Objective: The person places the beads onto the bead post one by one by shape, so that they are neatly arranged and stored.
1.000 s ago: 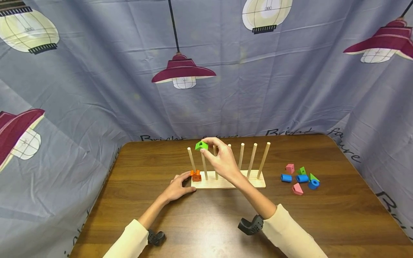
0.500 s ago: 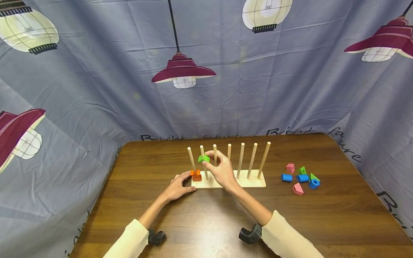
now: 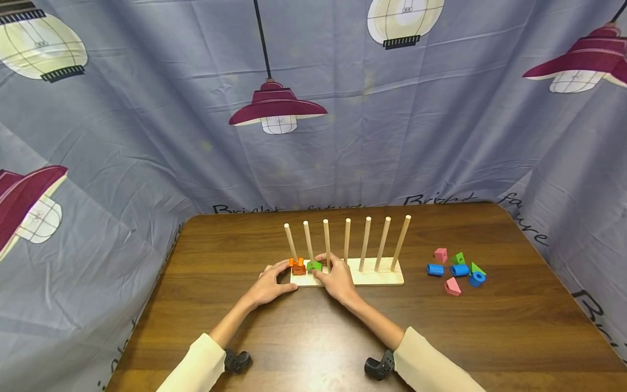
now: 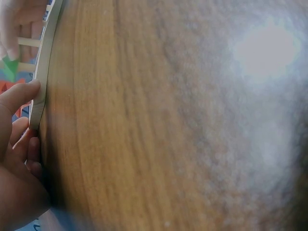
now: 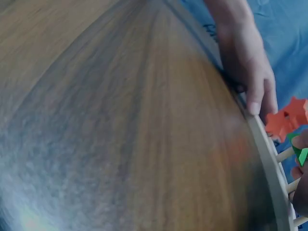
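Fingers of the right hand (image 3: 337, 279) pinch a green block (image 3: 314, 265) low on the second peg, down at the wooden base (image 3: 372, 279); the left hand (image 3: 271, 283) grips that base's left end, beside two orange blocks (image 3: 296, 266). Only the head view shows all seven pegs (image 3: 364, 244) and, off to the right hand's right, seven loose blocks (image 3: 456, 270): three blue, two pink, two green. Behind, the curtain (image 3: 147, 136) reads "Bright" and "future". Wrist views show mostly tabletop (image 4: 168, 120).

A dark wooden surface (image 3: 514, 326) is enclosed on three sides by a grey-blue curtain (image 3: 147, 136) printed with maroon lamps and pale lanterns.
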A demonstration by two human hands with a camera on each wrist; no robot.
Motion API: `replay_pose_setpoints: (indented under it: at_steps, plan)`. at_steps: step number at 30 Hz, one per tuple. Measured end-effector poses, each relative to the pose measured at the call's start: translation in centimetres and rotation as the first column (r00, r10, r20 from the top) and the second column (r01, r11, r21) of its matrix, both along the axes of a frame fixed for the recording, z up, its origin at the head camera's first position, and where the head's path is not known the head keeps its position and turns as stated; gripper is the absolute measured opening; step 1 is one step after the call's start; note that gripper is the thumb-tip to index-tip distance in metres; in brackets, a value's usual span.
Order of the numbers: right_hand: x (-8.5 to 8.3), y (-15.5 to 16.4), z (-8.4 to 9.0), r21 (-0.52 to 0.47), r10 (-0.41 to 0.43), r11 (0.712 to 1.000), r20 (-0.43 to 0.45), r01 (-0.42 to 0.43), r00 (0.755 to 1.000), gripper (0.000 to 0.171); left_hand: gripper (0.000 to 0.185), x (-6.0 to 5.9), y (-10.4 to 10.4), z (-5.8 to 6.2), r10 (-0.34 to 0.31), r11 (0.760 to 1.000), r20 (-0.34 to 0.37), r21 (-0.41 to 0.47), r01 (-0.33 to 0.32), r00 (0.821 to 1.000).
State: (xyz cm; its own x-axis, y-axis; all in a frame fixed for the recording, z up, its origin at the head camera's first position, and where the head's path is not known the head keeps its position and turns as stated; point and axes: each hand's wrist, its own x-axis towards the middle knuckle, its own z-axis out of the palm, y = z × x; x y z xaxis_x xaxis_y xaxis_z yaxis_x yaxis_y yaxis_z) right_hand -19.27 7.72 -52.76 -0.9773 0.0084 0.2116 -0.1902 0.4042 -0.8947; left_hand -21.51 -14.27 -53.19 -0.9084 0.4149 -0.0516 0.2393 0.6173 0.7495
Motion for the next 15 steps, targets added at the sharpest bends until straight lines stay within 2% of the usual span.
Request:
replay_pose_setpoints:
  at_steps: [15]
  plan:
    - [-0.04,0.10,-0.23,0.063,-0.005,0.998,-0.004,0.006,1.000,0.030,0.074,-0.06,0.01,0.06,-0.009,1.000,-0.010,0.003,0.009,1.000]
